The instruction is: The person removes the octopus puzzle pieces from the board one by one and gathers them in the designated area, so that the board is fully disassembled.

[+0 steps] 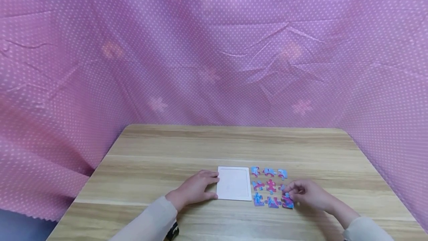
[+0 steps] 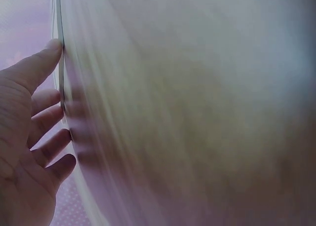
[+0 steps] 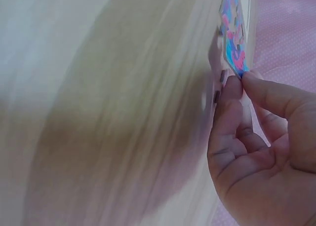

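Observation:
A white square puzzle frame (image 1: 233,183) with a thin line inside its rim lies flat on the table. At its left side is my left hand (image 1: 198,188), thumb and fingers spread and touching the edge. In the left wrist view that hand (image 2: 34,117) has its fingertips against the board's thin side. My right hand (image 1: 309,195) pinches a blue and purple puzzle piece (image 1: 287,201) between thumb and index finger. The right wrist view shows this puzzle piece (image 3: 235,53) tilted up from the table, its corner at the fingertips.
Several other puzzle pieces lie spaced in rows between the frame and my right hand, among them a pink piece (image 1: 271,186) in the middle. All this is on a wood-grain table (image 1: 214,144). A pink dotted cloth (image 1: 214,66) hangs behind and at both sides.

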`<action>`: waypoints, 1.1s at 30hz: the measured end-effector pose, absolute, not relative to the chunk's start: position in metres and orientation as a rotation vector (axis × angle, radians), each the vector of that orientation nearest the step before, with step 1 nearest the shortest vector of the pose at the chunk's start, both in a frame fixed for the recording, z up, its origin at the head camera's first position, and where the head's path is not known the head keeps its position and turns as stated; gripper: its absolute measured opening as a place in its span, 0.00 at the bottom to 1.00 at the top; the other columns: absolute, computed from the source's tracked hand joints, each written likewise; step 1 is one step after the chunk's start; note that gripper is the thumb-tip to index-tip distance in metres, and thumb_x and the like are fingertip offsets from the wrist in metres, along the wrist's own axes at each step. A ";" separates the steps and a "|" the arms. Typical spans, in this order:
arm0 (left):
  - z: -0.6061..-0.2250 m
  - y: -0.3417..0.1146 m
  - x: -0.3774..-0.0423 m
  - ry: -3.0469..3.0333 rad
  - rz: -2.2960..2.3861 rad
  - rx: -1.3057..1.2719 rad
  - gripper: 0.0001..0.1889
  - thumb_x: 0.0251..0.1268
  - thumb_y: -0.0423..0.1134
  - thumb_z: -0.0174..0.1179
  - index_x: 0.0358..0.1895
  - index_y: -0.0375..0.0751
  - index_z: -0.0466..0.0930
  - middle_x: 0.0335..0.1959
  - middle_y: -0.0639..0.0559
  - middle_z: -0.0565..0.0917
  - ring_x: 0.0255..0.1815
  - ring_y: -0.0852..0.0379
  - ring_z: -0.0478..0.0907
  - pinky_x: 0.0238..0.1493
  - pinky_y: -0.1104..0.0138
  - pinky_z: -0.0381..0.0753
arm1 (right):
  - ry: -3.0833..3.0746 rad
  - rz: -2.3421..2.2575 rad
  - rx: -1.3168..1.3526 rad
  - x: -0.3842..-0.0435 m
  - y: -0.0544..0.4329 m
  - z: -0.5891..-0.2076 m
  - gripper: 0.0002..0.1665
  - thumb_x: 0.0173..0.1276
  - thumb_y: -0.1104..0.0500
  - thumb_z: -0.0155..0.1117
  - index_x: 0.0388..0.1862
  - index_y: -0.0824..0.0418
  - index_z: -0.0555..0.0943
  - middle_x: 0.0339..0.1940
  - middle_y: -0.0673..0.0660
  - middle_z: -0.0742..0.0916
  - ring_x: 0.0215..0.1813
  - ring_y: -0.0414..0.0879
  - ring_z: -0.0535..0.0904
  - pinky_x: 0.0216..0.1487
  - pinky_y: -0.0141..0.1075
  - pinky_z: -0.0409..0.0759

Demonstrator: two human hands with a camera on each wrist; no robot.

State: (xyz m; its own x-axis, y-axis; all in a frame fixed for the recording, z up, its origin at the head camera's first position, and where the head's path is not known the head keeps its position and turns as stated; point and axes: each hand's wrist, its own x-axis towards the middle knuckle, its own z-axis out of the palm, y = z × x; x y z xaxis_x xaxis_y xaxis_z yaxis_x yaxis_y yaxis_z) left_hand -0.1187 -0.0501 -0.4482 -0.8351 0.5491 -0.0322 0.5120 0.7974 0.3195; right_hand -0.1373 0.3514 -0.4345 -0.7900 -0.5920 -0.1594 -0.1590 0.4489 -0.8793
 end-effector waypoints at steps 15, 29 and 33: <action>-0.448 -0.050 -0.118 2.866 0.473 0.869 0.31 0.59 0.55 0.64 0.61 0.40 0.76 0.66 0.49 0.71 0.67 0.49 0.65 0.67 0.58 0.62 | 2.282 -1.259 -0.581 -0.137 0.359 -0.439 0.12 0.63 0.65 0.64 0.44 0.69 0.80 0.34 0.56 0.84 0.30 0.41 0.77 0.28 0.33 0.80; -0.442 -0.049 -0.119 2.849 0.551 0.819 0.29 0.57 0.53 0.66 0.60 0.41 0.77 0.66 0.48 0.71 0.66 0.48 0.65 0.67 0.56 0.61 | 2.407 -1.273 -0.565 -0.151 0.333 -0.418 0.17 0.66 0.58 0.63 0.50 0.67 0.78 0.40 0.57 0.84 0.41 0.50 0.80 0.41 0.37 0.81; -0.437 -0.053 -0.123 2.879 0.621 0.747 0.30 0.59 0.53 0.64 0.63 0.43 0.75 0.67 0.45 0.68 0.67 0.45 0.64 0.67 0.52 0.60 | 2.517 -1.292 -0.510 -0.154 0.314 -0.409 0.20 0.67 0.57 0.63 0.55 0.66 0.77 0.44 0.58 0.84 0.44 0.51 0.81 0.43 0.42 0.81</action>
